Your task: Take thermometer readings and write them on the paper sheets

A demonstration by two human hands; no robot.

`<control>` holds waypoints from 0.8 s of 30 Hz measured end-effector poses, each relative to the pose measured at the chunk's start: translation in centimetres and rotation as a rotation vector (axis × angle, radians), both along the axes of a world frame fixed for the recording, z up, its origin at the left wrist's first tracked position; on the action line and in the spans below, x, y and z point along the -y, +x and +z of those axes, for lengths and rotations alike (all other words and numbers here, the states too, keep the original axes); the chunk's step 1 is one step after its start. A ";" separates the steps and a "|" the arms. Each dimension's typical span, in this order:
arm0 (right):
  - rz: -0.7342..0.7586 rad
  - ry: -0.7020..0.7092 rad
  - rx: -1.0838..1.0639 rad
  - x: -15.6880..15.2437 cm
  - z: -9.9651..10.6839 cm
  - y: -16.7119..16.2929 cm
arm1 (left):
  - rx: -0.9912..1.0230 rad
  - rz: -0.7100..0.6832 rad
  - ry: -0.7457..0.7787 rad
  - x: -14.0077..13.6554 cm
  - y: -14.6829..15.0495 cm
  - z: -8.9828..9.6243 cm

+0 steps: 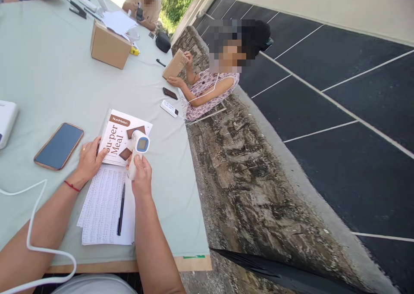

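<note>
My left hand (pixel 89 158) grips the left edge of a white box (pixel 114 136) printed "NutriMotion" and "Meal", with brown pictures on its face. The box tilts up a little from the table. In my right hand (pixel 142 176) is a white handheld infrared thermometer (pixel 137 147) with a blue-rimmed screen, held by its grip over the right part of the box. The screen's reading is too small to make out. Below the box lie sheets of printed paper (pixel 101 205), with a black pen (pixel 121 212) on top. A smartphone (pixel 59 146) lies left of my left hand.
A cardboard box (pixel 108 46) with papers stands farther up the cloth-covered table (pixel 64 82). At the right edge a person (pixel 210 91) holds a brown box (pixel 175 64); other people sit beyond. A white cable (pixel 32 225) crosses my left forearm.
</note>
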State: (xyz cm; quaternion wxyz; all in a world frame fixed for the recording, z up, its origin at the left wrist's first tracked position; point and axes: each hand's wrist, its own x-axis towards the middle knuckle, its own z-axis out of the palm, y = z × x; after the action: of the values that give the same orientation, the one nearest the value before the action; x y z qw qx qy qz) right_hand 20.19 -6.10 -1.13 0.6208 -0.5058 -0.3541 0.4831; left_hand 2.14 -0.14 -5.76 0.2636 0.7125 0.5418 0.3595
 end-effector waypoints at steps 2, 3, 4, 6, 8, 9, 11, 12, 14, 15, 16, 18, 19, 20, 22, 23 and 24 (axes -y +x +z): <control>-0.024 0.003 -0.007 0.1 0.2 -0.3 | -0.001 -0.001 0.002 0.0 0.0 0.0; -0.032 0.009 -0.010 0.1 0.3 -0.4 | 0.000 0.000 0.005 0.0 0.0 0.0; -0.031 0.015 -0.010 0.1 0.4 -0.5 | 0.001 0.002 0.009 0.0 0.0 0.1; -0.012 0.025 0.001 0.2 0.4 -0.6 | 0.003 0.006 0.013 0.0 0.0 0.0; -0.010 0.026 0.015 0.2 0.5 -0.6 | 0.004 0.002 0.011 -0.1 0.0 0.0; -0.014 0.023 0.019 0.2 0.6 -0.7 | 0.005 0.000 0.010 -0.1 0.0 -0.1; -0.026 0.014 0.025 0.2 0.9 -0.7 | 0.009 0.000 0.015 -0.2 -0.1 -0.2; -0.028 0.011 0.027 0.2 1.1 -0.8 | 0.010 0.003 0.019 -0.3 -0.1 -0.3; -0.028 0.007 0.022 0.3 1.6 -0.9 | 0.009 0.011 0.025 -0.3 -0.1 -0.5; -0.030 0.007 0.010 0.5 1.8 -0.9 | 0.007 0.010 0.025 -0.4 -0.1 -0.5; -0.031 0.010 -0.007 0.8 2.1 -1.0 | 0.005 0.006 0.024 -0.4 -0.1 -0.5; -0.021 0.018 -0.040 1.4 2.5 -1.0 | 0.005 -0.004 0.019 -0.3 -0.2 -0.4; -0.019 0.023 -0.052 1.9 2.8 -1.0 | 0.006 -0.009 0.017 -0.3 -0.2 -0.4; -0.021 0.025 -0.057 2.3 3.0 -1.1 | 0.006 -0.013 0.015 -0.3 -0.2 -0.2; -0.039 0.017 -0.053 3.4 3.4 -1.1 | 0.007 -0.021 0.012 -0.3 -0.3 0.0; -0.052 0.006 -0.048 3.9 3.7 -1.2 | 0.008 -0.021 0.011 -0.3 -0.3 0.0; -0.068 -0.005 -0.044 4.4 3.9 -1.3 | 0.008 -0.020 0.011 -0.3 -0.4 0.1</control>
State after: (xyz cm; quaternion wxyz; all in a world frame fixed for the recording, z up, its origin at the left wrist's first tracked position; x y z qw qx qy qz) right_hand 18.94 -10.54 2.80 0.6431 -0.5086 -0.3217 0.4736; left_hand 1.78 0.19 -5.68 0.2655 0.7180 0.5313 0.3629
